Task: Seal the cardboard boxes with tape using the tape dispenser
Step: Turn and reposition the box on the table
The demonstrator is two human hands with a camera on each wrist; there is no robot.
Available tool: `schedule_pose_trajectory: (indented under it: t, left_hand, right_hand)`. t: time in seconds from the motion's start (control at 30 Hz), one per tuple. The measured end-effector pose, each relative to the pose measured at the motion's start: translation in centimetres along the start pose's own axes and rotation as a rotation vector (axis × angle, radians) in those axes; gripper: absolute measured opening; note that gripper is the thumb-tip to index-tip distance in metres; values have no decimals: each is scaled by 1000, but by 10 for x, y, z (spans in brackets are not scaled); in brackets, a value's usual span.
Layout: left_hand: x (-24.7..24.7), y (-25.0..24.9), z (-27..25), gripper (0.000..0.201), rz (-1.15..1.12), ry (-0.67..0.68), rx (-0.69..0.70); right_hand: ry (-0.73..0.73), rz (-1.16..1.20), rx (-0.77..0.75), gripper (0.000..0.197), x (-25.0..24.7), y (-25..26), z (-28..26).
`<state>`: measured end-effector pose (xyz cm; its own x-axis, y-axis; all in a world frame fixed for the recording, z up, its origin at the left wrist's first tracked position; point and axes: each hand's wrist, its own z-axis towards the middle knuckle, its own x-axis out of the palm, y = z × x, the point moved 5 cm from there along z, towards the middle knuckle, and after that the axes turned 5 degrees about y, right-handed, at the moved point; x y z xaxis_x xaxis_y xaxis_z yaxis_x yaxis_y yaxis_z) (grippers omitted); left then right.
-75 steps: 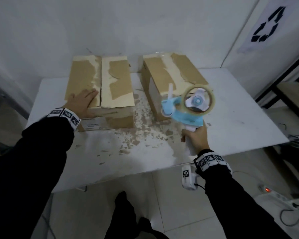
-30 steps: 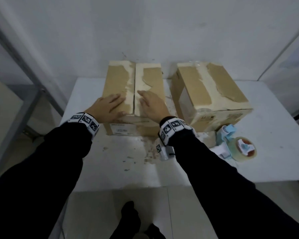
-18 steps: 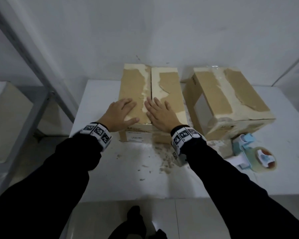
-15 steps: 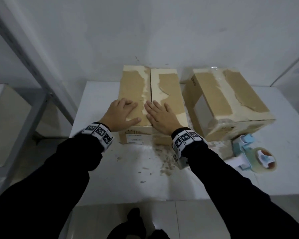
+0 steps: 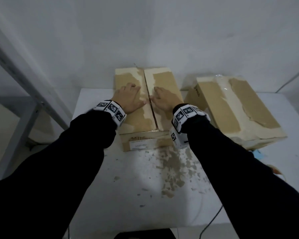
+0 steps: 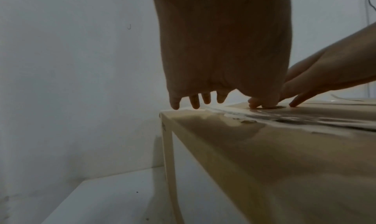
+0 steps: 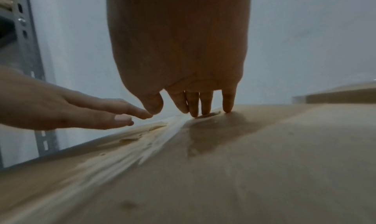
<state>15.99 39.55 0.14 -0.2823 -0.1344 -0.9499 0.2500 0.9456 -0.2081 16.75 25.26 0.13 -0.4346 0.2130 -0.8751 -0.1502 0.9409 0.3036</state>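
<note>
On the white table (image 5: 131,178), against the wall, our cardboard box (image 5: 150,118) shows torn, pale-scarred flaps meeting at a centre seam. We press our left hand (image 5: 128,99) and right hand (image 5: 164,100) flat beside it, fingers straight, grasping nothing. Another box (image 5: 231,107) sits just right.

Tan box (image 5: 138,121), white table (image 5: 128,178)

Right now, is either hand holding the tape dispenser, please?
No, the left hand and right hand both lie flat on the left box.
</note>
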Motion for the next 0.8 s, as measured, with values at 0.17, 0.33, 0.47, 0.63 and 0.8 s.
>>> schedule_pose_trajectory:
  t: [0.17, 0.33, 0.47, 0.63, 0.8]
  left_hand:
    - [22, 16, 13, 87, -9, 242, -47]
    - [28, 13, 12, 90, -38, 247, 24]
    - [19, 7, 1, 92, -71, 277, 41]
    - [12, 9, -3, 95, -2, 342, 69]
    - [-10, 9, 28, 78, 113, 136, 43]
  right_hand:
    - [119, 45, -34, 69, -25, -5, 10]
    - [134, 31, -54, 69, -55, -9, 12]
    - [80, -77, -72, 65, -74, 5, 39]
    - [134, -183, -106, 54, -64, 20, 72]
    - [255, -349, -87, 59, -20, 19, 98]
